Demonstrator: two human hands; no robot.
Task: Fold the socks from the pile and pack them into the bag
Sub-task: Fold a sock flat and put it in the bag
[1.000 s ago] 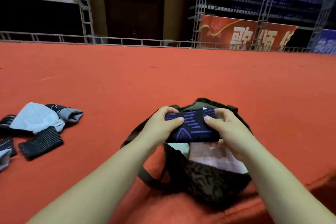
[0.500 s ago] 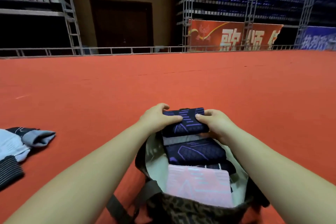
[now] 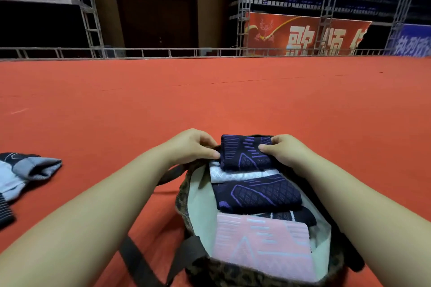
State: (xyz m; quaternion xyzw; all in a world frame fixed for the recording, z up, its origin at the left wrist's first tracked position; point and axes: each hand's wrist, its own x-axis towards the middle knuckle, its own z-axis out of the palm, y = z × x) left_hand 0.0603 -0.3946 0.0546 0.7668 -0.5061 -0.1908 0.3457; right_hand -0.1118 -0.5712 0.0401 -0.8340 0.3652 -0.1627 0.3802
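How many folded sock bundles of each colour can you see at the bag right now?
Dark navy with purple pattern: 2, one held, one packed
White: 1
Black: 1
Pink: 1
Total: 5

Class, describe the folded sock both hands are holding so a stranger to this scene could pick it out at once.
On the red carpet sits an open leopard-print bag with folded socks in a row. At its far end, the left hand and right hand grip the navy sock. Unlike the similar navy sock lying nearer, it stands raised, above a white one.
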